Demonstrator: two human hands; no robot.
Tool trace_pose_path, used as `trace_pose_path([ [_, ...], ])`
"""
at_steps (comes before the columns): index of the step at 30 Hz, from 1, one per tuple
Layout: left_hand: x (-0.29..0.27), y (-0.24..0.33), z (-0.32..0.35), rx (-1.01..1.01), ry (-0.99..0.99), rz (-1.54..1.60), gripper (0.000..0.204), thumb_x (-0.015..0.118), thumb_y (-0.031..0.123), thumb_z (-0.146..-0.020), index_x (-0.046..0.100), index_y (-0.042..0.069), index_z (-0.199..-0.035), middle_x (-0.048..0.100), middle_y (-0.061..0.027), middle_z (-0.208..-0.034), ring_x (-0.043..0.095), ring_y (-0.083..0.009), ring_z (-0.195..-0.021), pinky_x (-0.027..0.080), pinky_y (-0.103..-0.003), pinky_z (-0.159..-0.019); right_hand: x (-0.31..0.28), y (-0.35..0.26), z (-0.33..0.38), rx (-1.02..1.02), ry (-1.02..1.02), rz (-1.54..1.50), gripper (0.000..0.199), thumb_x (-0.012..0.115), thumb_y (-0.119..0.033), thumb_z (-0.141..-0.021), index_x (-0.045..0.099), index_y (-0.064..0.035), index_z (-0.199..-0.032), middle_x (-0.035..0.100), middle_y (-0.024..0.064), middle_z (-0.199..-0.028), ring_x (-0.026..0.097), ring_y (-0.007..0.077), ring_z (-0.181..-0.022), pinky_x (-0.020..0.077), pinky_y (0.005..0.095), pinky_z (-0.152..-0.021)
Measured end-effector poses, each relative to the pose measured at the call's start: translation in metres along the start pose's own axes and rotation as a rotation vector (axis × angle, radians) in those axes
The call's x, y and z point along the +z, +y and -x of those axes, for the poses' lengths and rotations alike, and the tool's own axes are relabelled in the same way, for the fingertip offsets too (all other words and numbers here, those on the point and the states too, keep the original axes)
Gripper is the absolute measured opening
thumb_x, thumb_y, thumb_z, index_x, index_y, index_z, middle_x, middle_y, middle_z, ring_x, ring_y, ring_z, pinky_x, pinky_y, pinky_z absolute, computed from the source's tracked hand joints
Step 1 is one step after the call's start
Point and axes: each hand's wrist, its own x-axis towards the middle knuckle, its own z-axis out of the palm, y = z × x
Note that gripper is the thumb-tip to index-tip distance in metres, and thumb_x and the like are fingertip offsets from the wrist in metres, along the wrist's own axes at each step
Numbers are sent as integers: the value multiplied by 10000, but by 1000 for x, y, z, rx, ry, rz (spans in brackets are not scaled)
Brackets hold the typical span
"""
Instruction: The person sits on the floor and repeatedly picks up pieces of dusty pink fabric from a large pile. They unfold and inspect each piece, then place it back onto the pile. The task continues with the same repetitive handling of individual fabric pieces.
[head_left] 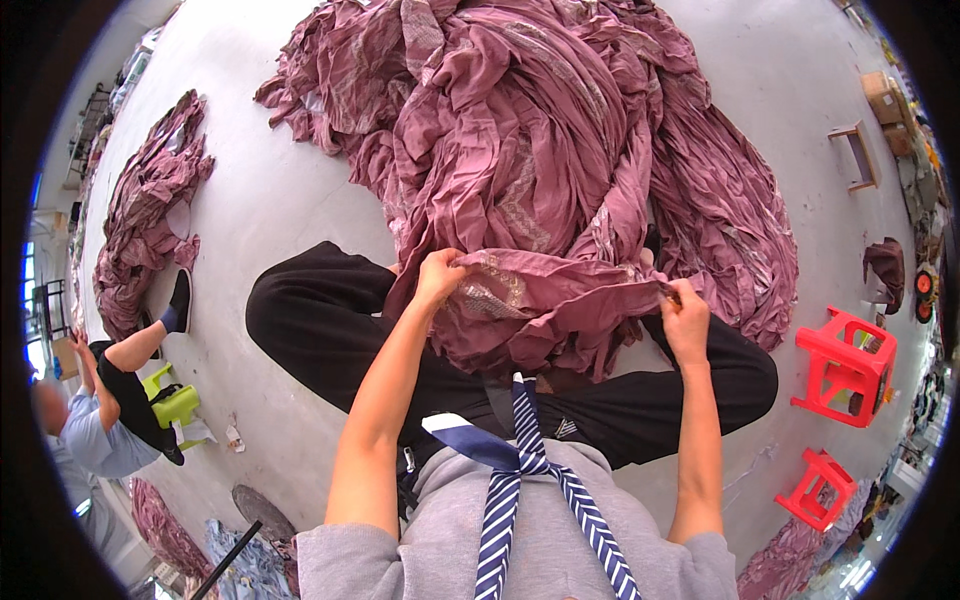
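Note:
A large heap of dusty-pink fabric point(510, 140) with pale patterned bands lies on the floor in front of me and spills over my lap. My left hand point(438, 278) pinches the upper edge of one fold, left of the middle. Out to the right, my right hand point(685, 318) is closed on the same fabric's edge. Between the two hands a strip of the cloth hangs stretched, sagging a little. My legs, in black trousers, are bent apart on both sides of the heap.
At the right stand two red plastic stools point(848, 366) and a small wooden stool point(854, 157). On the left, another person point(105, 420) sits on a green stool point(176, 404) beside a second pink fabric heap point(150, 215). More cloth point(245, 560) lies at the lower left.

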Motion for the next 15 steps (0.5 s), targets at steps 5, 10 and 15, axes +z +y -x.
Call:
trace_pose_path([
  [5,-6,2,-17,-90,-84,156,155,675,149,-768,645,-1,-794,553,26,-630,452,-63,-539,354,-250,-494,-7,36,0,204,248,-280,110,604,-57,-838,533,-7,-906,482,-9,-651,477,64,-569,394,230,-513],
  [10,-19,39,-20,-81,-215,315,112,615,148,-857,640,40,-852,569,64,-724,474,-27,-615,376,-192,-564,-17,28,-13,221,554,-751,88,590,-82,-878,549,-33,-939,558,-18,-813,522,53,-717,421,187,-628],
  [15,-6,122,-19,228,-547,76,255,610,192,-870,633,-4,-1031,568,61,-771,464,-23,-681,380,-192,-600,17,-72,-43,-64,-147,-644,275,642,-51,-805,555,-14,-1063,588,1,-885,540,74,-775,436,210,-677],
])
